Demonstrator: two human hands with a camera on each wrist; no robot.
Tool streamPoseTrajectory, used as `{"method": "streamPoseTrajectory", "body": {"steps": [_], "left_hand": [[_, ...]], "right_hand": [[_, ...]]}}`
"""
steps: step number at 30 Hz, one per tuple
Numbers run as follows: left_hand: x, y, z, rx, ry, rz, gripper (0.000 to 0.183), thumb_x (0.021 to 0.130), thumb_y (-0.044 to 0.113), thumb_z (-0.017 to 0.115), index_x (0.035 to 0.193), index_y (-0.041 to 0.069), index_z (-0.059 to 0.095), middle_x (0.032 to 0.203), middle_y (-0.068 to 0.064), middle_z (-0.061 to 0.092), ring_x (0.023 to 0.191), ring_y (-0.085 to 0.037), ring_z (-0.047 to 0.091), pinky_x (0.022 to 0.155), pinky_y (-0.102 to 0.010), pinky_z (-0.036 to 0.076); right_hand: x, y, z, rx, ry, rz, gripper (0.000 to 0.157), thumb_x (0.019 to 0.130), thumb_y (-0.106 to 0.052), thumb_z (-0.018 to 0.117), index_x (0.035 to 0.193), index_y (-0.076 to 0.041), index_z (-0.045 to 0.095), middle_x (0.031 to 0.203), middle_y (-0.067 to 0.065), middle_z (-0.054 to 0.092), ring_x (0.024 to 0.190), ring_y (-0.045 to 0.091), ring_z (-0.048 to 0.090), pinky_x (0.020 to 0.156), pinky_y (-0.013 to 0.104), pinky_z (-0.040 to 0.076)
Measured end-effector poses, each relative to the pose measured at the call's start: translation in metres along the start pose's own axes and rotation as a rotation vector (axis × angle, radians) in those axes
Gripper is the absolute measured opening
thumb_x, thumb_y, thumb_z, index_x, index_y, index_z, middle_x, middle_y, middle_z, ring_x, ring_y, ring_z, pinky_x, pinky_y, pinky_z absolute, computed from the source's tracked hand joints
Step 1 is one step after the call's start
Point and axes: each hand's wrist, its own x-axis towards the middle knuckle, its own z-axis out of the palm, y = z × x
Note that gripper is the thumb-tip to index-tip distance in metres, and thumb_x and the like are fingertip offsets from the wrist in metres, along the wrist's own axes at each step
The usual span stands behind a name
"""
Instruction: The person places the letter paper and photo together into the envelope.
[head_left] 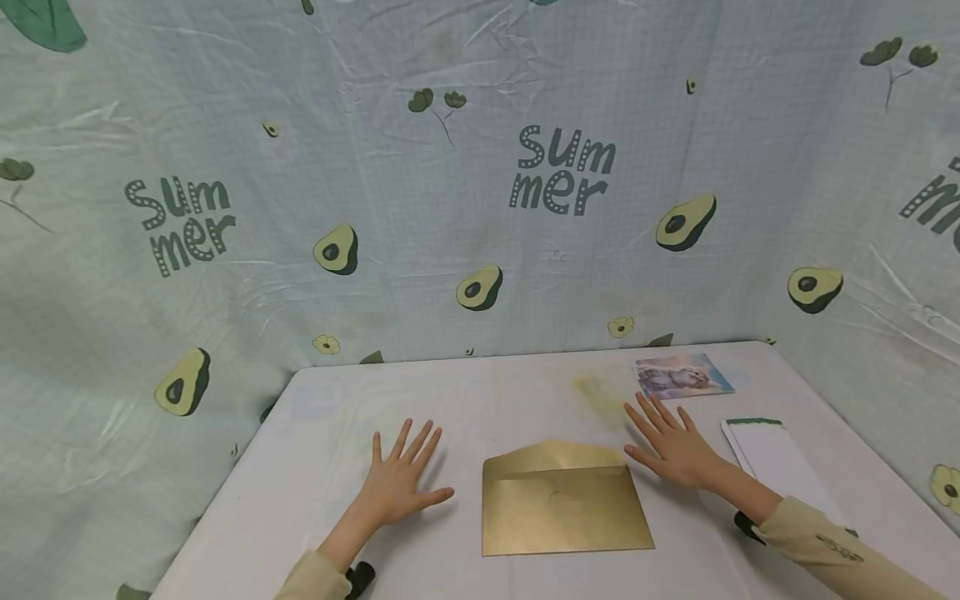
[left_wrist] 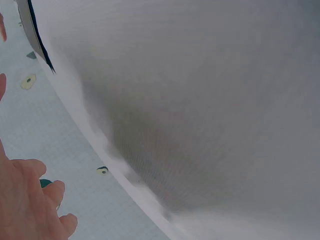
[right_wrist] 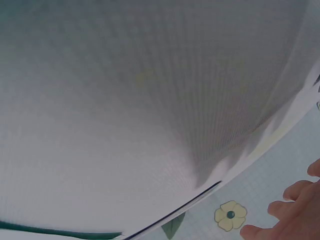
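A gold envelope [head_left: 567, 508] lies on the white table between the two hands, its flap [head_left: 551, 454] raised toward the far side. To its left, my left hand [head_left: 401, 483] is spread with straight fingers and holds nothing. On the other side, my right hand [head_left: 675, 446] is likewise spread, just beyond the envelope's upper right corner. Its fingertips are close to a picture card [head_left: 682, 376] showing a pale furry animal. Beside the right forearm lies a white pad [head_left: 780, 462] with a green edge, partly covered by the arm.
The white table [head_left: 330, 433] ends at a hanging cloth [head_left: 405, 192] printed with avocados and the word summer, which also runs along the left and right sides. A faint yellow stain [head_left: 600, 396] marks the tabletop near the card.
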Motion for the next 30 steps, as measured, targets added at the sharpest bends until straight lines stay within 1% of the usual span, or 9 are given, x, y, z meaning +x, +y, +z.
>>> {"method": "streamPoseTrajectory", "body": {"steps": [6, 8, 10, 13, 16, 21, 26, 27, 30], "left_hand": [[-0.004, 0.000, -0.002, -0.004, -0.006, 0.014, 0.085, 0.075, 0.068, 0.048, 0.141, 0.018, 0.027, 0.147, -0.002, 0.026, 0.136, -0.032, 0.018, 0.097, -0.069, 0.012], [-0.004, 0.000, -0.003, -0.002, -0.001, 0.021, 0.086, 0.075, 0.068, 0.047, 0.141, 0.018, 0.026, 0.147, -0.003, 0.025, 0.136, -0.033, 0.019, 0.097, -0.069, 0.011], [-0.005, 0.000, -0.004, -0.002, 0.006, 0.029, 0.086, 0.074, 0.069, 0.047, 0.141, 0.018, 0.026, 0.147, -0.002, 0.025, 0.136, -0.032, 0.019, 0.097, -0.069, 0.011], [-0.006, 0.001, -0.004, -0.004, 0.015, 0.043, 0.086, 0.074, 0.069, 0.047, 0.141, 0.018, 0.027, 0.147, -0.002, 0.025, 0.136, -0.032, 0.019, 0.097, -0.069, 0.011], [-0.007, 0.001, -0.006, -0.009, 0.009, 0.050, 0.086, 0.075, 0.069, 0.047, 0.141, 0.018, 0.027, 0.148, -0.001, 0.024, 0.136, -0.031, 0.018, 0.097, -0.070, 0.009], [-0.009, 0.003, -0.010, -0.013, -0.013, 0.060, 0.086, 0.075, 0.069, 0.047, 0.141, 0.019, 0.025, 0.149, 0.001, 0.020, 0.137, -0.030, 0.015, 0.098, -0.069, 0.008], [-0.010, 0.007, -0.014, -0.012, -0.006, 0.101, 0.085, 0.075, 0.069, 0.046, 0.141, 0.020, 0.024, 0.149, 0.002, 0.020, 0.138, -0.028, 0.014, 0.098, -0.068, 0.008], [-0.010, 0.008, -0.014, -0.004, -0.004, 0.110, 0.085, 0.075, 0.070, 0.045, 0.142, 0.020, 0.024, 0.149, 0.002, 0.020, 0.138, -0.028, 0.014, 0.098, -0.068, 0.009], [-0.010, 0.010, -0.013, 0.009, 0.003, 0.131, 0.086, 0.075, 0.071, 0.044, 0.142, 0.021, 0.024, 0.149, 0.002, 0.020, 0.138, -0.027, 0.013, 0.099, -0.067, 0.010]], "right_hand": [[-0.003, -0.002, 0.001, 0.003, 0.019, -0.028, 0.068, 0.087, -0.050, 0.045, 0.140, -0.011, 0.028, 0.148, 0.014, 0.019, 0.135, 0.037, 0.017, 0.101, 0.062, 0.011], [-0.004, -0.003, 0.001, 0.002, 0.017, -0.035, 0.068, 0.088, -0.050, 0.044, 0.140, -0.011, 0.028, 0.149, 0.013, 0.018, 0.136, 0.035, 0.014, 0.101, 0.062, 0.011], [-0.005, -0.003, 0.002, 0.001, 0.015, -0.037, 0.067, 0.088, -0.050, 0.044, 0.140, -0.011, 0.027, 0.149, 0.012, 0.017, 0.139, 0.029, 0.005, 0.101, 0.062, 0.011], [-0.007, -0.005, 0.001, 0.000, 0.022, -0.054, 0.067, 0.088, -0.049, 0.043, 0.141, -0.011, 0.027, 0.150, 0.010, 0.015, 0.138, 0.014, -0.011, 0.101, 0.061, 0.011], [-0.009, -0.008, 0.000, -0.003, 0.041, -0.081, 0.066, 0.089, -0.048, 0.044, 0.141, -0.012, 0.027, 0.150, 0.009, 0.015, 0.134, 0.003, -0.017, 0.101, 0.061, 0.013], [-0.014, -0.011, -0.003, -0.018, 0.059, -0.136, 0.064, 0.089, -0.046, 0.045, 0.141, -0.016, 0.026, 0.150, 0.006, 0.016, 0.132, -0.001, -0.018, 0.099, 0.060, 0.016], [-0.017, -0.013, -0.004, -0.042, 0.057, -0.164, 0.065, 0.088, -0.046, 0.047, 0.141, -0.016, 0.027, 0.150, 0.002, 0.016, 0.133, 0.000, -0.017, 0.100, 0.059, 0.016], [-0.018, -0.013, -0.004, -0.038, 0.055, -0.168, 0.065, 0.088, -0.045, 0.048, 0.141, -0.016, 0.026, 0.150, 0.002, 0.016, 0.133, 0.000, -0.017, 0.100, 0.059, 0.015], [-0.019, -0.015, -0.004, -0.044, 0.065, -0.197, 0.066, 0.088, -0.046, 0.048, 0.142, -0.018, 0.024, 0.150, 0.001, 0.017, 0.134, 0.000, -0.016, 0.109, 0.050, -0.006]]}}
